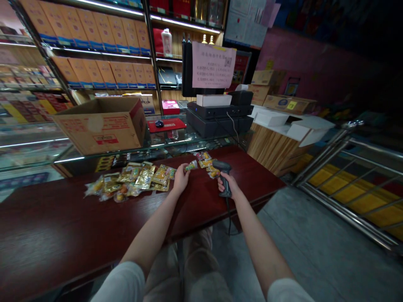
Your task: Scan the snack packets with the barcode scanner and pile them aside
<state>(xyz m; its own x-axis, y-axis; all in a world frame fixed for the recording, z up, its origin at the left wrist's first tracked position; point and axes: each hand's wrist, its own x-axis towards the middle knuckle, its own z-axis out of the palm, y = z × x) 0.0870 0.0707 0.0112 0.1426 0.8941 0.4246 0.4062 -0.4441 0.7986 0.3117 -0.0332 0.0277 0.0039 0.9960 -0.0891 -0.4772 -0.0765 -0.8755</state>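
While the left grip [181,179] pinches a packet [191,166], the right clasps a scanner [224,178].

1 open cardboard box [102,133] stands on the glass counter [160,147], near 1 dark computer mouse [159,123] on a red mouse pad [174,124].

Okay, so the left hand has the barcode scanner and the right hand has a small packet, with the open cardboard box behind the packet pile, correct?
The hands are swapped: in the head view, the right hand grips the scanner and the left hand holds the small packet. The open cardboard box is behind the packet pile, as you said.
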